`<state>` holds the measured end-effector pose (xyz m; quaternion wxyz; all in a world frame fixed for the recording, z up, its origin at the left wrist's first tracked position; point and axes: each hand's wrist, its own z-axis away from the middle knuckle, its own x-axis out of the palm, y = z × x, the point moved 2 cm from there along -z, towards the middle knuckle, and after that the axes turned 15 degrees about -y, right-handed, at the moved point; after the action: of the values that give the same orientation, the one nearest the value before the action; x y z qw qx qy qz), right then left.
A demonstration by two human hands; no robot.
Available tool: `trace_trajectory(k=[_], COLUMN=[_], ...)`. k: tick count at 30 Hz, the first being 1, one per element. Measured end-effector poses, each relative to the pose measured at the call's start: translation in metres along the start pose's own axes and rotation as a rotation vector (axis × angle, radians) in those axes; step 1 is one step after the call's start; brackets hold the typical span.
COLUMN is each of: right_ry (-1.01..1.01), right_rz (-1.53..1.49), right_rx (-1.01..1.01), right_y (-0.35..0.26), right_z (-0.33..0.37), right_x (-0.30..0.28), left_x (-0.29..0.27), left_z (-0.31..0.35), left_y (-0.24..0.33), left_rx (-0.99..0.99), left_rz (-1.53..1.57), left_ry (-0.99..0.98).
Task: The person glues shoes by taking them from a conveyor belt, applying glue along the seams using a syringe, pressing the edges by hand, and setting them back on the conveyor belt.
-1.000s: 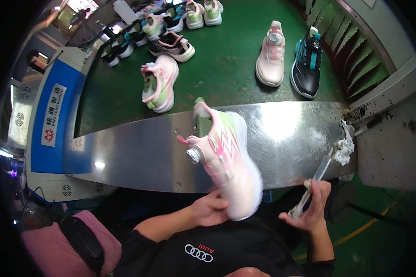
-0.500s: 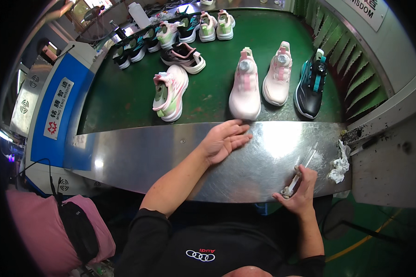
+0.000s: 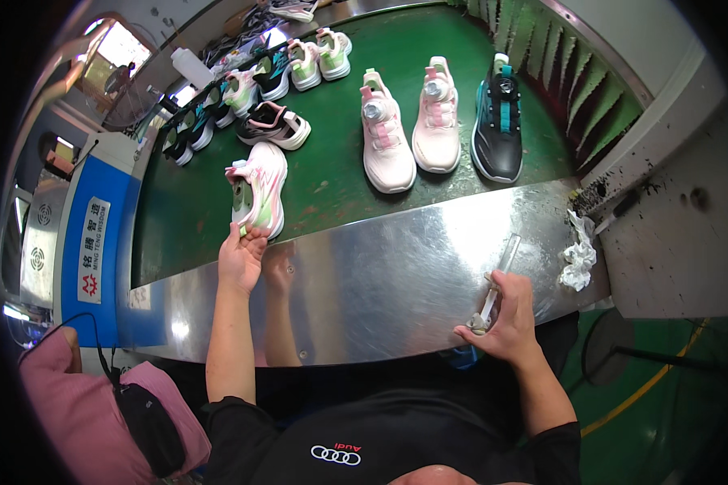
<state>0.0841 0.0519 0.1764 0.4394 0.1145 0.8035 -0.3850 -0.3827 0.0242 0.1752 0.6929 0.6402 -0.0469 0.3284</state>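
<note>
My left hand is at the heel of a pink and white sneaker with light green trim. Its thumb and fingers close around the heel edge, and the shoe's toe points away from me. In my right hand, over the metal ledge, is a slim tool with a pale, see-through shaft and a small metal part near the thumb. I cannot make out its exact kind. Two pale pink sneakers with round dials stand upright beyond the ledge, beside a black and teal sneaker.
Behind the held shoe, a black and pink sneaker lies on the green conveyor belt. Several more sneakers line its far left side. Crumpled white paper lies at the ledge's right end. A person in pink is at the lower left.
My left hand has gone left from the ledge to the sneaker's heel and taken hold of it. My right hand keeps the tool. The view has shifted, so the shoes appear farther left.
</note>
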Motion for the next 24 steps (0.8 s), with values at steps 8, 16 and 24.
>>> trace_trajectory(k=[8,16,24], right_ry=[-0.025,-0.058,-0.026], right_rz=[-0.009,0.084,-0.675], right_rx=[0.055,0.064,0.298], right_y=[-0.004,-0.007,-0.001], right_z=[0.002,0.003,0.026], right_x=[-0.003,0.001,0.008], left_x=[0.039,0.101,0.125], left_z=[-0.004,0.112,0.145], left_y=[0.031,0.001,-0.078], left_rx=[0.001,-0.096,-0.508], left_rz=[-0.28,-0.271,-0.145], left_ry=[-0.128,-0.512,-0.83])
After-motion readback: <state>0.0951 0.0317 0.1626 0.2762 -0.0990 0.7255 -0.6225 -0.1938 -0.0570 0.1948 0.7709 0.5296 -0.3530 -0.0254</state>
